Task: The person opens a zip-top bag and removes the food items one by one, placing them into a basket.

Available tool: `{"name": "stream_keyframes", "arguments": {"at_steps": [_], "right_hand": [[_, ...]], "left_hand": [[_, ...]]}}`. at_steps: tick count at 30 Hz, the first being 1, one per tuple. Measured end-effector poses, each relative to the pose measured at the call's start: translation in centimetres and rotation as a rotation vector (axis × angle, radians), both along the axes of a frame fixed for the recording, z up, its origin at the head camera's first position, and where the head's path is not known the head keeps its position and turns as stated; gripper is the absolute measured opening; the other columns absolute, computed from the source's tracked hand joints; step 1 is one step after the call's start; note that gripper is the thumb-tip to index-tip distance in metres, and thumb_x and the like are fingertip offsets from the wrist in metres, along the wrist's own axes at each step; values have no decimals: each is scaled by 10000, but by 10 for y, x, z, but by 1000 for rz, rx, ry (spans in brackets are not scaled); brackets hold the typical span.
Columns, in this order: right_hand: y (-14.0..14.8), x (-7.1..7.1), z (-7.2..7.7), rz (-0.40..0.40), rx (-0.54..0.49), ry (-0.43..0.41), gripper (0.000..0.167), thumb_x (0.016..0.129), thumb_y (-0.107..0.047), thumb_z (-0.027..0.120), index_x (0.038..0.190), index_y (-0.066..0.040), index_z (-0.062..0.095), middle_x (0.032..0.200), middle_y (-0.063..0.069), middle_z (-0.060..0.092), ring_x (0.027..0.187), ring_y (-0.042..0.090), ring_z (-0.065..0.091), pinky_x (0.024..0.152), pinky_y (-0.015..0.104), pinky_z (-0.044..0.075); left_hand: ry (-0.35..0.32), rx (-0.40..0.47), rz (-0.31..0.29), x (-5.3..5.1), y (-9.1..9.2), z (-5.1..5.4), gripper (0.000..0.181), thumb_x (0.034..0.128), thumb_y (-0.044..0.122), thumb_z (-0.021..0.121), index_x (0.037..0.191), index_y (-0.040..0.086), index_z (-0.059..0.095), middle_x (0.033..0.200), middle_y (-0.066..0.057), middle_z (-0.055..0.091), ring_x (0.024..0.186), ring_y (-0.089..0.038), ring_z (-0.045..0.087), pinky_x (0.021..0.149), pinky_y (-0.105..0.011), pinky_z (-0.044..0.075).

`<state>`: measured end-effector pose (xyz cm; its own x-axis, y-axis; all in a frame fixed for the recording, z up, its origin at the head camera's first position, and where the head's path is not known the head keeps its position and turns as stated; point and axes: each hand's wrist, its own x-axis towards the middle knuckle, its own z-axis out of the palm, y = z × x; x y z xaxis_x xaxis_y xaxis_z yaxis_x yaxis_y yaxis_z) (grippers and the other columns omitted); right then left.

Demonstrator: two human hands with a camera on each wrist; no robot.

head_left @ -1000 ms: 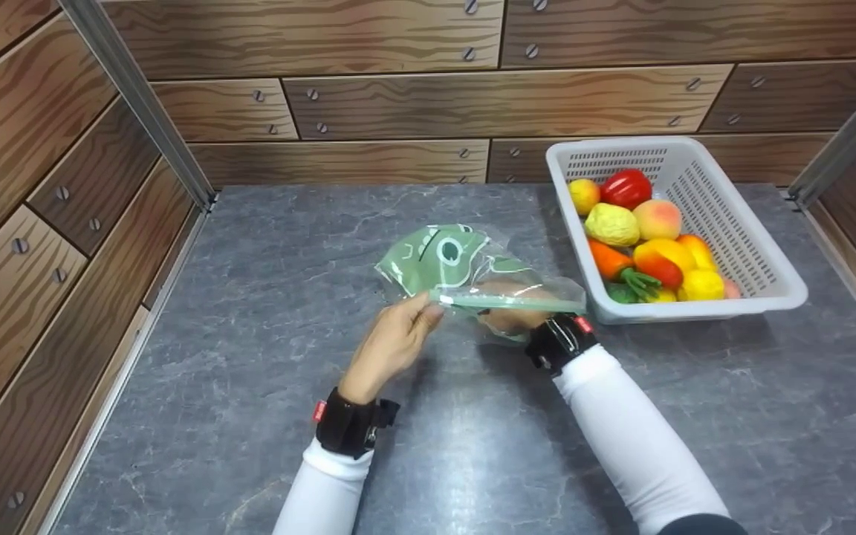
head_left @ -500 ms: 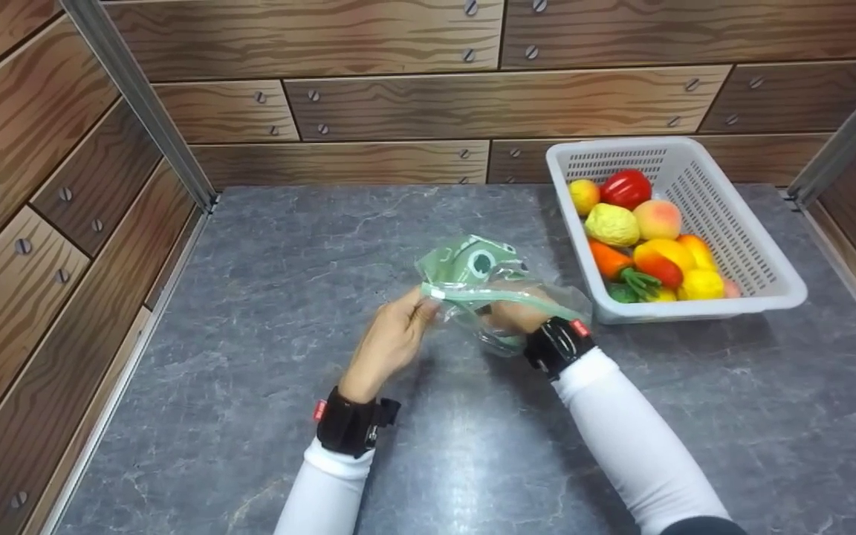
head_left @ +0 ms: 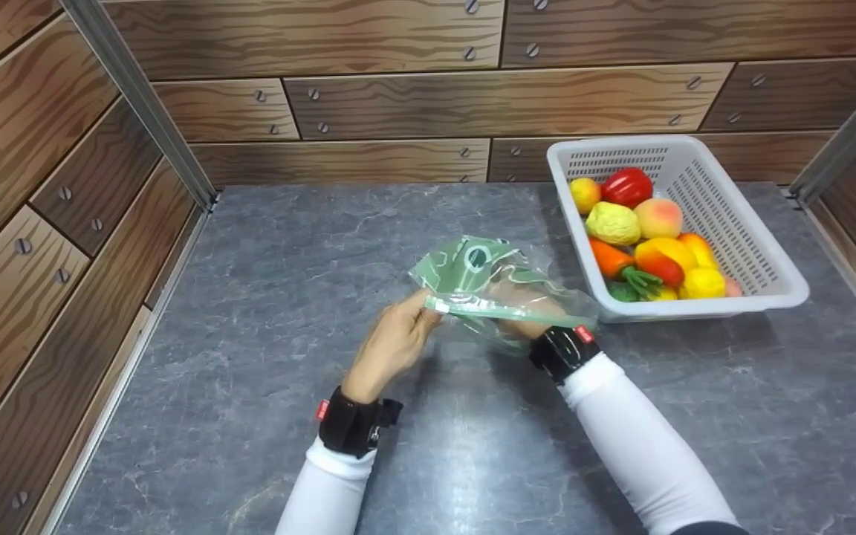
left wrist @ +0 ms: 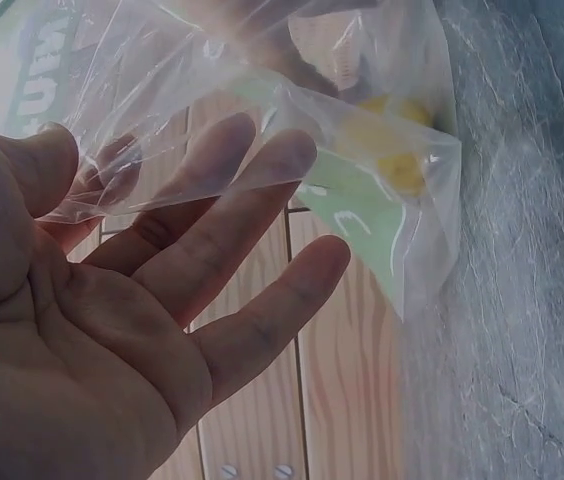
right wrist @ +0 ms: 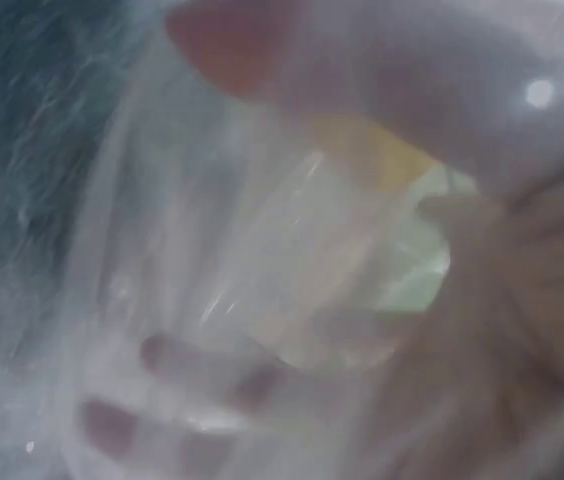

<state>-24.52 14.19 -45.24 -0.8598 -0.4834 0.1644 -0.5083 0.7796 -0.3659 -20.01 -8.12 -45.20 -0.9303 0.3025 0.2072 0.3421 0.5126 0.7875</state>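
A clear zip bag [head_left: 452, 269] with a green cartoon-eye print hangs between the hands, over the middle of the table. My left hand [head_left: 392, 338] pinches the left end of its green zip strip [head_left: 502, 310] between thumb and index finger; the other fingers stretch out loosely in the left wrist view. Inside the bag is my right hand [head_left: 524, 301], blurred through the film. The right wrist view has its thumb and fingers [right wrist: 202, 370] spread apart, gripping nothing I can make out. A yellow rounded item [left wrist: 400, 145] lies in the bag's bottom corner; its kind is unclear.
A white perforated basket [head_left: 777, 260] stands to the right, close to the bag. It holds a red bell pepper [head_left: 627, 187], a carrot [head_left: 610, 258], a peach [head_left: 658, 218] and several other fruits and vegetables. Wood-patterned walls [head_left: 391, 104] enclose the grey table [head_left: 250, 334].
The bag's printed end has swung to the right and crumpled, its eye print shifting right. My right hand stays inside, now slightly lower and further right. The left hand keeps its pinch.
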Motion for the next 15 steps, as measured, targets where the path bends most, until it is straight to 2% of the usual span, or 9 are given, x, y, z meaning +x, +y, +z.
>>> {"name": "stream_keyframes", "arguments": {"at_steps": [2, 3, 5, 8, 11, 14, 15], "right_hand": [[1, 0, -2, 23, -43, -5, 288, 983, -254, 653, 1103, 3, 704, 1067, 215, 730, 957, 382, 696, 870, 541, 574], [1, 0, -3, 58, -32, 22, 313, 985, -244, 657, 1149, 20, 691, 1117, 227, 721, 1004, 390, 692, 899, 539, 571], [1, -1, -5, 78, -84, 20, 375, 999, -269, 663, 1256, 2, 672, 1230, 214, 700, 1120, 384, 666, 989, 531, 539], [-1, -2, -7, 121, -93, 50, 400, 1013, -291, 662, 1324, -41, 655, 1311, 167, 683, 1200, 351, 642, 1061, 520, 497], [-4, -3, -10, 155, -35, 180, 385, 997, -307, 681, 1304, -75, 674, 1295, 144, 698, 1207, 346, 642, 1067, 526, 491], [-8, -3, -11, 211, 12, 312, 398, 996, -279, 681, 1324, -55, 659, 1319, 160, 682, 1242, 359, 622, 1088, 530, 475], [-10, -3, -12, 207, 10, 319, 397, 998, -278, 673, 1324, -52, 659, 1319, 167, 679, 1245, 365, 618, 1091, 534, 470]], "left_hand": [[10, -5, 9, 0, 0, 0, 235, 1079, 245, 534, 1199, 113, 687, 1144, -125, 758, 1027, -282, 739, 905, -477, 593], [22, -12, 14, 0, -1, 1, 234, 1078, 244, 535, 1195, 112, 689, 1123, -120, 762, 1010, -273, 737, 893, -473, 594], [31, -23, 22, 0, -1, 1, 217, 1080, 242, 534, 1153, 106, 686, 1013, -97, 758, 905, -233, 715, 827, -447, 595], [21, -34, 27, -1, -1, 1, 188, 1085, 232, 527, 1089, 109, 669, 819, -26, 644, 724, -156, 585, 697, -373, 552], [-4, -35, 23, -1, -1, 1, 175, 1089, 221, 520, 1010, 109, 629, 733, 27, 478, 642, -124, 440, 609, -310, 470], [2, -38, 31, -1, 0, 1, 170, 1087, 219, 525, 992, 117, 621, 737, 59, 473, 647, -111, 447, 612, -294, 466], [5, -35, 32, -1, 0, 1, 173, 1087, 219, 523, 983, 116, 616, 740, 58, 475, 649, -115, 450, 610, -296, 465]]}}
